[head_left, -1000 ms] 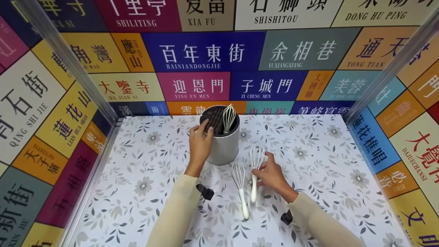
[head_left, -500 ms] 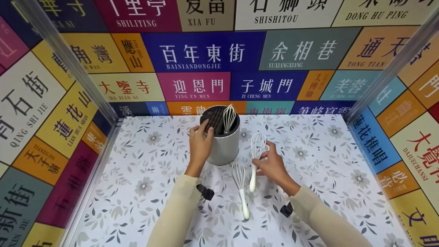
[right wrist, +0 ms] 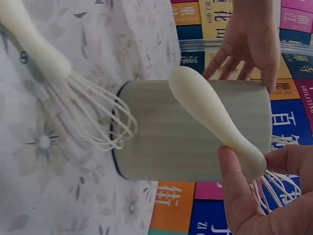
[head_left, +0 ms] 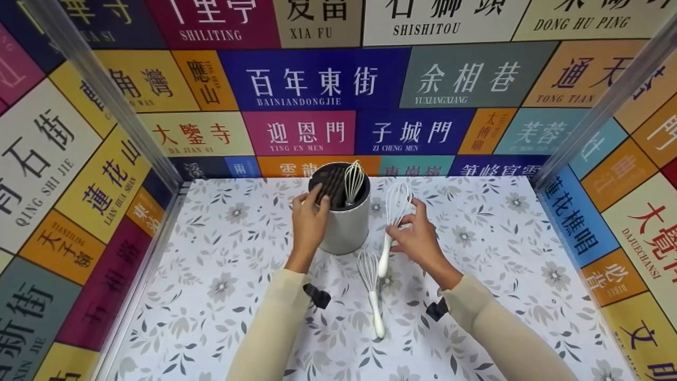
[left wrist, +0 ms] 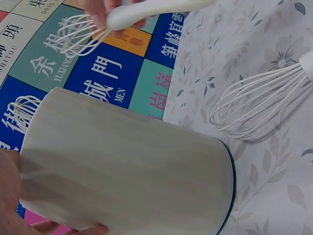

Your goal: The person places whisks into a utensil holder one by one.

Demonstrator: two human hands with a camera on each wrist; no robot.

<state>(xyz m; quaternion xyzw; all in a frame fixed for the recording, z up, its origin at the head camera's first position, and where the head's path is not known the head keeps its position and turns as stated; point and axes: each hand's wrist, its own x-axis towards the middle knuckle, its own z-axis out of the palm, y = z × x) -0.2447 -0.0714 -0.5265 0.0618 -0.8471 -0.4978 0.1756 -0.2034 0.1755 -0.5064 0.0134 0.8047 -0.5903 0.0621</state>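
Observation:
My right hand (head_left: 421,241) pinches a white whisk (head_left: 384,260) where its handle meets the wires. The whisk is raised above the table, wires up and handle slanting down, just right of a pale grey utensil holder (head_left: 346,233). My left hand (head_left: 308,222) holds that holder at its left rim; in the right wrist view the fingers (right wrist: 230,67) lie along its side. Another whisk (head_left: 352,182) stands in the holder's dark slotted insert (head_left: 330,185), wires up. A third whisk (head_left: 375,309) lies on the table in front, its wires towards the holder.
A white floral cloth (head_left: 211,317) covers the table. Walls with coloured street-name panels (head_left: 322,79) enclose the back and both sides, with clear corner posts (head_left: 127,111). The holder stands near the back wall.
My right hand has lifted the whisk up off the table and carried it towards the back, near the holder's rim. The left hand, the holder and the other two whisks stay put.

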